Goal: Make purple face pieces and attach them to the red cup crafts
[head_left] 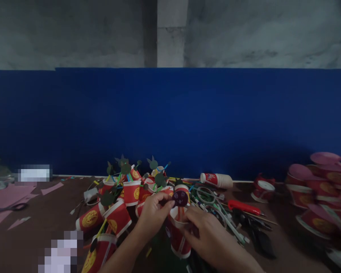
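My left hand [153, 214] pinches the edge of a dark round cutout [180, 198] with a drawn face, held just above a cup's mouth. My right hand [206, 229] grips the rim of that red-and-white paper cup [179, 240], with fingers reaching into its opening. The cup stands upright, leaning slightly. What the right fingertips touch inside is hidden. Directly behind the cutout is another red cup [182, 187]. To the left lies a heap of red paper cups [132, 193], several with straws and dark animal-shaped cutouts.
Pink paper [10, 199] and scissors [18, 207] lie at far left. Right of my hands are tangled cables [210, 197], a red-handled tool [244, 207], a black tool [258, 237] and stacked cups [217, 180]. Red cups with pink discs [318, 193] crowd the far right, before a blue panel [170, 121].
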Demonstrator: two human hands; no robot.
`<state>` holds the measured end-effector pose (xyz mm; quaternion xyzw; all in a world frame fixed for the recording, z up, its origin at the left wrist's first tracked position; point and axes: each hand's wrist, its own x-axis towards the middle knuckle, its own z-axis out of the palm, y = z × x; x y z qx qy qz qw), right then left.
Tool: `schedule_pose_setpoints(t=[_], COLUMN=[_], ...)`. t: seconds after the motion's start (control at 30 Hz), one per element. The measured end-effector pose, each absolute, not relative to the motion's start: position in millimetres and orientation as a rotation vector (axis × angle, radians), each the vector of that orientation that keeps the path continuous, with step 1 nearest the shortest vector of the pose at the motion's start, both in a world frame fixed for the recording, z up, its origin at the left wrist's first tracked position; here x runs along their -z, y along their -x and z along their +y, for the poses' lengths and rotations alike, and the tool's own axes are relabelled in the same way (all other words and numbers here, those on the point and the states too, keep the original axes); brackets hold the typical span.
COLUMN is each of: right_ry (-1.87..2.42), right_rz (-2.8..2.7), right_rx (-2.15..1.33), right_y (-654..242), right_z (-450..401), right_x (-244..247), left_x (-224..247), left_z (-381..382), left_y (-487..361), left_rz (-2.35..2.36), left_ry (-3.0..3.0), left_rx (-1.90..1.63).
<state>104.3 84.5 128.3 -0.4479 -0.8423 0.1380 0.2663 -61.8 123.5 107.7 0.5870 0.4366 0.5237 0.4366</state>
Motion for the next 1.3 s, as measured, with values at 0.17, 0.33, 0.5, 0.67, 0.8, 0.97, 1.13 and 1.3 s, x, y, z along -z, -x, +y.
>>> schedule_pose_setpoints(t=[0.17, 0.33, 0.5, 0.67, 0.8, 0.97, 1.13, 1.3], right_ry=[1.282, 1.677, 1.56, 1.361, 1.288, 1.299, 1.229, 1.221], right_rz=[-2.027, -1.929, -2.005, -1.801, -1.799, -1.788, -1.766, -1.799], right_rx=[-0.208, -0.186, -0.373, -0.558, -0.614, -0.669, -0.862, -0.838], right_y=[-124, -151, -148, -132, -122, -117, -117, -116], right_z=[100, 119, 127, 125, 119, 116, 118, 115], right_x=[-129, -121, -113, -116, -120, -119, -117, -120], left_x=[-104, -101, -100, -103, -106, -105, -110, -113], left_z=[132, 140, 139, 134, 130, 127, 125, 122], left_y=[70, 76, 75, 70, 68, 67, 66, 64], left_rz=[1.116, 1.123, 1.1, 1.102, 1.08, 1.044, 1.028, 1.019], left_ry=[-1.361, -1.302, -1.231, -1.261, -1.388, -1.456, -1.444, -1.465], left_rx=[-1.362, -1.43, -1.387, -1.292, -1.21, -1.17, -1.14, -1.111])
